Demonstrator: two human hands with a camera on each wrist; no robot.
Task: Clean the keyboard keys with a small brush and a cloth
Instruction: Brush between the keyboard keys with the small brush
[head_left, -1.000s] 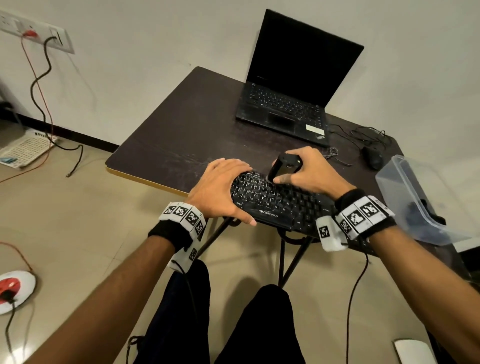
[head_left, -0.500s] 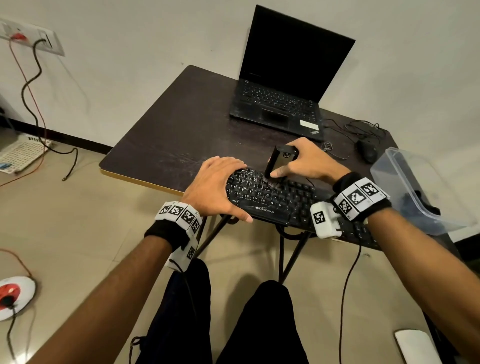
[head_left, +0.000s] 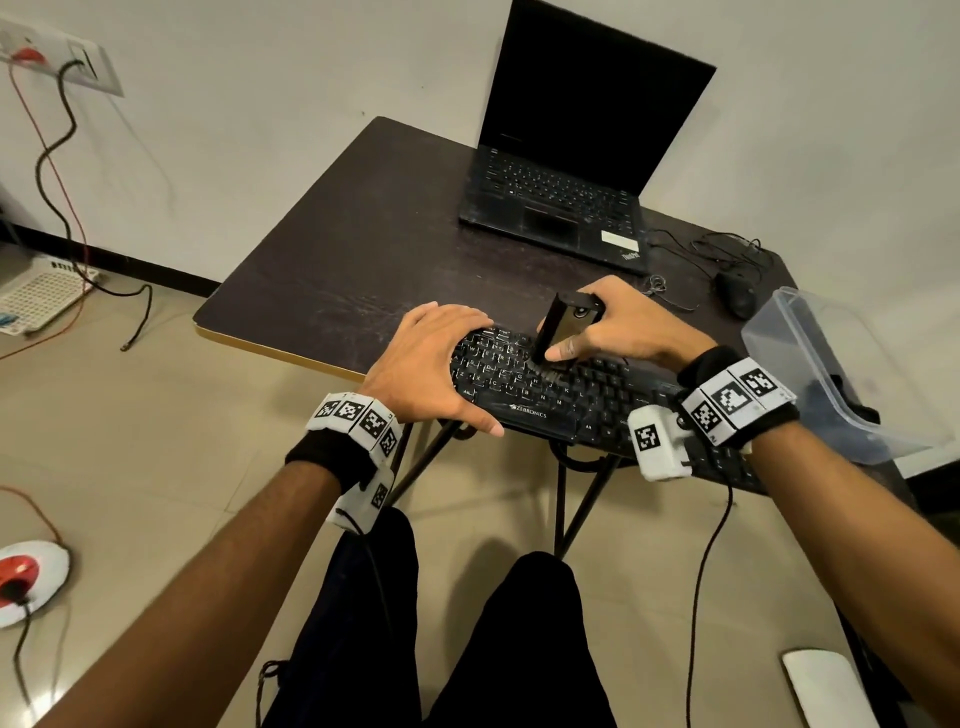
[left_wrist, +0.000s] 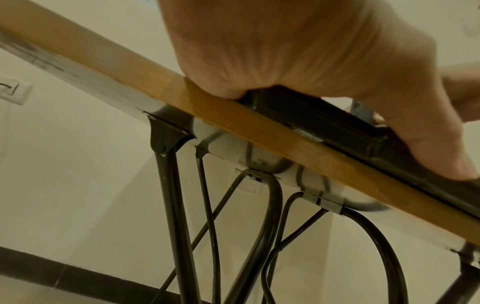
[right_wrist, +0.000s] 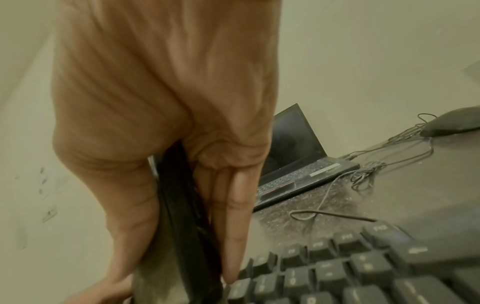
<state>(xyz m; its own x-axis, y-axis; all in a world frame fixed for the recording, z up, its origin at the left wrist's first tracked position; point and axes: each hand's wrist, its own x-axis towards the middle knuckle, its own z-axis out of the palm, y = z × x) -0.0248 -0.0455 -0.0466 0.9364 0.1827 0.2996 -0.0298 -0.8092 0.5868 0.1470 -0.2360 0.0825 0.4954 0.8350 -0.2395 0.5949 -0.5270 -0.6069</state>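
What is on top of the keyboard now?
On the keyboard the left hand covers the left end, and the brush, gripped by the right hand, touches the middle keys. The keys under the left hand are hidden.

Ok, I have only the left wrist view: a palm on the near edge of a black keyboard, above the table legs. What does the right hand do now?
Observer: The right hand grips a black brush nearly upright, bristles down on the letter keys of the keyboard.
Operator: Does the left hand cover any keys?
Observer: Yes. In the head view the left hand lies flat over the keyboard's left end, thumb along its front edge.
Operator: Is a cloth anywhere?
Observer: None that I can make out. A clear plastic container stands at the table's right with something dark inside; I cannot tell what it is.
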